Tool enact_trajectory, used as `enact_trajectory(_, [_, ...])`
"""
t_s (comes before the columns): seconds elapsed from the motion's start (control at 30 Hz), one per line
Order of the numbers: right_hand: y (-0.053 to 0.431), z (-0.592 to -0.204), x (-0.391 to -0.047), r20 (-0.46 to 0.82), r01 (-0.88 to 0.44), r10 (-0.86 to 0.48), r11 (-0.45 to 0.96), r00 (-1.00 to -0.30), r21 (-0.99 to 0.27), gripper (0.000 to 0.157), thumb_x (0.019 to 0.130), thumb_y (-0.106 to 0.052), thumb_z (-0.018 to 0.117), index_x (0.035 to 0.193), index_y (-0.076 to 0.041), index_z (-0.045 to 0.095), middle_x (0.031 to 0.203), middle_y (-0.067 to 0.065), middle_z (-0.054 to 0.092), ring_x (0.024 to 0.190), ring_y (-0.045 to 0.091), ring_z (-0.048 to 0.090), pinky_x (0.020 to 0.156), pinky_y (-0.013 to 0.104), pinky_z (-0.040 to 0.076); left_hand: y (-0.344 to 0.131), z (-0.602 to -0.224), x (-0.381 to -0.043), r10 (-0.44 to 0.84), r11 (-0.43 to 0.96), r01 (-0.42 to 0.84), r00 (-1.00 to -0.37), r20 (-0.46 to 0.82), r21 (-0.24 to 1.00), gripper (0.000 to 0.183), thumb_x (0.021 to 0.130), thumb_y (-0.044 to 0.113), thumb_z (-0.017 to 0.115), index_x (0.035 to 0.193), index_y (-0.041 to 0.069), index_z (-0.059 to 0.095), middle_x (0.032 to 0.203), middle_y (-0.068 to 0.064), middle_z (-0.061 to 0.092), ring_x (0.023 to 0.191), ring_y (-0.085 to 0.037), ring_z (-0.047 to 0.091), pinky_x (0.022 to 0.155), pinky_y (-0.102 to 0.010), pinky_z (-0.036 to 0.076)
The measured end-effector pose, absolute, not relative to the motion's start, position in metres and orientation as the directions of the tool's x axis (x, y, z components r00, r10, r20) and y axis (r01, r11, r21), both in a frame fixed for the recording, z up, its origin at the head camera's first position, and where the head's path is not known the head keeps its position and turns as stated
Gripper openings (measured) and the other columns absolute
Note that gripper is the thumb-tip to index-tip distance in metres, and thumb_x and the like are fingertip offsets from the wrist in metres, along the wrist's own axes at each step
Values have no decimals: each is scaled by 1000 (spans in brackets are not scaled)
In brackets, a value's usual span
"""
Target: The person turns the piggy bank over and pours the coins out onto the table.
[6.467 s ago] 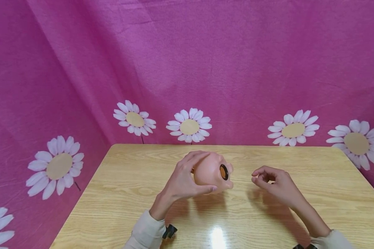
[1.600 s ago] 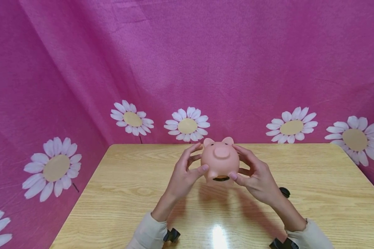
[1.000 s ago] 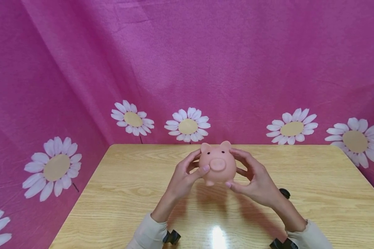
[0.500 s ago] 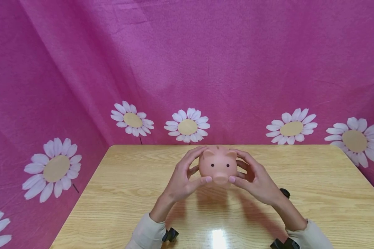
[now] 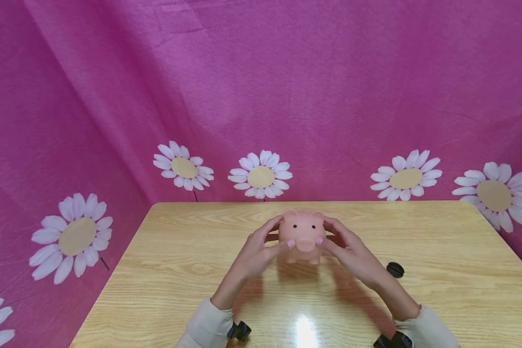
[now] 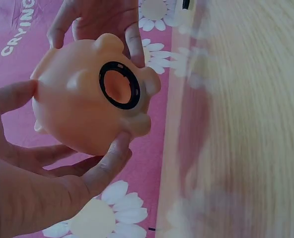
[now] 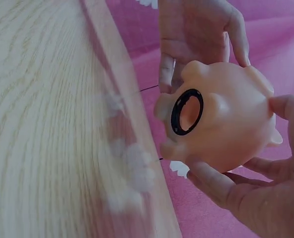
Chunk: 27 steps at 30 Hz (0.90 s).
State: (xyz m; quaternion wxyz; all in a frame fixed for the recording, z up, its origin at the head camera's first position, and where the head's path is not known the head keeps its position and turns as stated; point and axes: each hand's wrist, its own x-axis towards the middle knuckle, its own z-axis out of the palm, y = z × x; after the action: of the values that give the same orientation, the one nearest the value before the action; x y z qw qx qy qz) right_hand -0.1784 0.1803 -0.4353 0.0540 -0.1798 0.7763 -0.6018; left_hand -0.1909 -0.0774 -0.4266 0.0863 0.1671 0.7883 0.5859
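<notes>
A pink piggy bank [image 5: 303, 233] is held between both hands above the table, its snout toward me. My left hand [image 5: 254, 253] grips its left side, with the thumb beside the snout. On the other side my right hand [image 5: 352, 253] grips it the same way. In the left wrist view the underside of the piggy bank [image 6: 82, 109] shows a black-rimmed round hole between the stubby feet. That same open hole in the piggy bank [image 7: 231, 119] appears in the right wrist view. A small black round cap [image 5: 395, 269] lies on the table beside my right forearm.
The wooden table [image 5: 178, 270] reaches back to a magenta cloth [image 5: 322, 96] printed with white daisies, which hangs behind and at the left. Black wrist mounts [image 5: 239, 331] sit at both sleeves.
The right hand came to the piggy bank, and the black cap now lies on the table. Both hands turned the piggy bank from sideways to snout forward, tipped it back and forth, then levelled and lowered it slightly.
</notes>
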Motion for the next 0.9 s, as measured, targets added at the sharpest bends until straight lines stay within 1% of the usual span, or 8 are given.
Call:
enact_trajectory(0.07, [180,-436,-178,98,-183,-335,231,-937,-956,54,112,-23,59,160,-3,43,161,30,47,140,49,57,99,26,60,-76,-430,-192,359,276,135,-933,28,952,68,101,34,72,162,18,48,155,-12,59,131,-34,66,101,-46,62])
enact_trajectory(0.13, [180,-433,-177,121,-197,-316,221,-941,-955,55,110,-20,63,159,-3,45,161,28,48,140,39,59,99,25,60,-76,-430,-191,354,248,165,-933,69,954,68,100,32,73,161,17,49,155,-12,59,132,-33,66,101,-43,63])
enact_trajectory(0.23, [182,-424,-175,292,-334,-308,94,-906,-938,63,100,0,72,158,1,46,163,24,47,142,23,59,104,24,59,-78,-422,-188,363,131,340,-891,274,931,73,95,23,80,161,15,49,159,-10,55,142,-34,59,107,-43,61])
enact_trajectory(0.33, [185,-416,-176,438,-450,-306,-34,-845,-892,77,89,15,77,158,1,47,165,11,48,145,10,55,109,27,57,-81,-416,-187,371,21,473,-822,433,881,80,90,15,86,161,19,49,163,-5,52,150,-31,51,114,-42,57])
enact_trajectory(0.43, [188,-418,-179,433,-449,-320,-24,-843,-893,77,88,14,78,158,-2,49,161,-3,52,143,5,56,109,25,57,-82,-417,-189,385,7,452,-825,415,892,79,91,16,87,160,23,49,162,0,53,151,-27,51,113,-36,56])
enact_trajectory(0.5, [189,-421,-181,398,-423,-322,7,-859,-906,76,90,11,79,158,-5,49,159,-7,53,140,3,58,107,25,57,-81,-419,-191,390,24,412,-843,371,911,79,91,15,86,160,24,50,162,2,53,151,-24,52,113,-34,56])
enact_trajectory(0.73, [190,-426,-183,322,-361,-308,79,-895,-929,68,94,2,78,156,-8,53,158,-2,54,135,3,62,100,29,63,-81,-423,-192,374,81,370,-872,316,925,78,91,17,85,161,18,50,162,-4,53,145,-31,57,112,-37,57])
enact_trajectory(0.9, [186,-425,-181,245,-298,-259,191,-934,-935,55,100,-11,75,152,-9,56,157,12,56,135,30,65,93,27,63,-80,-424,-192,368,81,331,-886,281,940,76,94,17,83,161,16,49,160,-8,53,142,-34,58,109,-35,59])
